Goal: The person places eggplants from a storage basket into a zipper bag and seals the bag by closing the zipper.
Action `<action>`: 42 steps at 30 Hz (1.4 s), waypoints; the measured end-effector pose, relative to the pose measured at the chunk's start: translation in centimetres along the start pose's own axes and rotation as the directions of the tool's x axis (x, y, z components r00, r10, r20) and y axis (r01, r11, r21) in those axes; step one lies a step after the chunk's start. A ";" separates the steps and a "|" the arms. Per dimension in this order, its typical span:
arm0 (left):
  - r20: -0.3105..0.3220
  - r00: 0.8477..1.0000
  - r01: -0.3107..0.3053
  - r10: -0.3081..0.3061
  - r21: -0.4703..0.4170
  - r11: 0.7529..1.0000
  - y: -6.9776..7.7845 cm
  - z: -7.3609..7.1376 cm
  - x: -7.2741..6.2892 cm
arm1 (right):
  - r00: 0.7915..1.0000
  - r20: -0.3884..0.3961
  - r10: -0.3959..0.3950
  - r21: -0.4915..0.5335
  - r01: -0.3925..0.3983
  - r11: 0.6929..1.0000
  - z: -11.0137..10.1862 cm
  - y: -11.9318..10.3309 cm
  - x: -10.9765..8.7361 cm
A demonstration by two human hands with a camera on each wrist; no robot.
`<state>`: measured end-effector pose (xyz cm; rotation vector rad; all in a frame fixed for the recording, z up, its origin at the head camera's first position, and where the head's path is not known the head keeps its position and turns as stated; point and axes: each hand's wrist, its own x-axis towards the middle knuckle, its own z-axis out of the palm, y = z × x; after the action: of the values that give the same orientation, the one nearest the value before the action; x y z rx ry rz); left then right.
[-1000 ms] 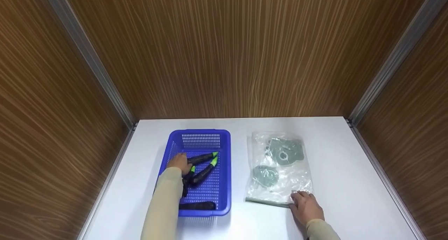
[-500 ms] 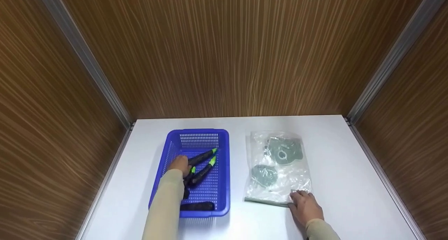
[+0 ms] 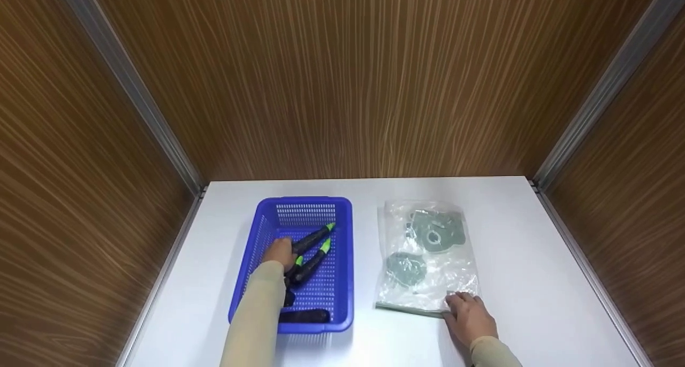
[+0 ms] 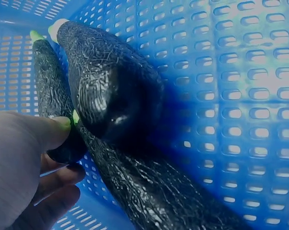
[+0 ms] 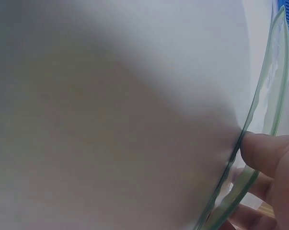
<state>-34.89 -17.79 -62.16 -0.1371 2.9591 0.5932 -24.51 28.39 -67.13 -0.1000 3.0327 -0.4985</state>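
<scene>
In the blue basket (image 3: 347, 281) my left hand (image 3: 279, 253) holds a long, nearly black eggplant (image 3: 313, 239) with a bright green tip. The left wrist view shows the thumb lying over its blunt end and the fingers (image 4: 58, 184) curled below. Another eggplant (image 3: 312, 265) lies just in front, and more lie partly hidden by the arm. On the right, my right hand (image 3: 471, 318) pinches the near, green-edged mouth of a clear zip bag (image 3: 439, 273). The bag lies flat; in the right wrist view its two edges stand slightly apart around the thumb (image 5: 263, 152).
A further eggplant (image 3: 305, 316) lies along the basket's near wall. Both basket and bag rest on a white table (image 3: 535, 281). Wood-grain panels (image 3: 364, 83) with metal corner strips enclose the table at the back and both sides.
The held eggplant's green tip has swung up and away, so it lies more slanted. My left hand has shifted slightly to the right. The right hand stays at the bag's mouth.
</scene>
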 end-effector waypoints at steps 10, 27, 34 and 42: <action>-0.014 1.000 -0.015 0.015 -0.045 0.999 -0.8 -1.0 -0.4 | 1.000 0.028 0.008 0.010 -0.008 1.000 -0.1 -0.4 0.8; -0.059 0.993 -0.106 0.102 -0.069 0.992 1.2 -4.5 -0.1 | 1.000 -0.020 0.001 -0.019 -0.002 1.000 0.4 -0.8 3.3; -0.100 0.980 -0.181 0.173 -0.081 0.980 1.4 -5.3 -1.1 | 0.998 -0.062 -0.031 -0.015 0.030 0.999 0.3 -0.8 3.8; -0.156 0.962 -0.242 0.222 -0.124 0.962 2.8 -6.2 -2.0 | 0.977 -0.174 -0.121 -0.002 0.122 0.992 -0.7 -0.8 4.3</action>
<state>-33.83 -17.54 -55.19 0.1669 3.0919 0.8589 -28.80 27.54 -66.43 -0.2563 3.2089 -0.5572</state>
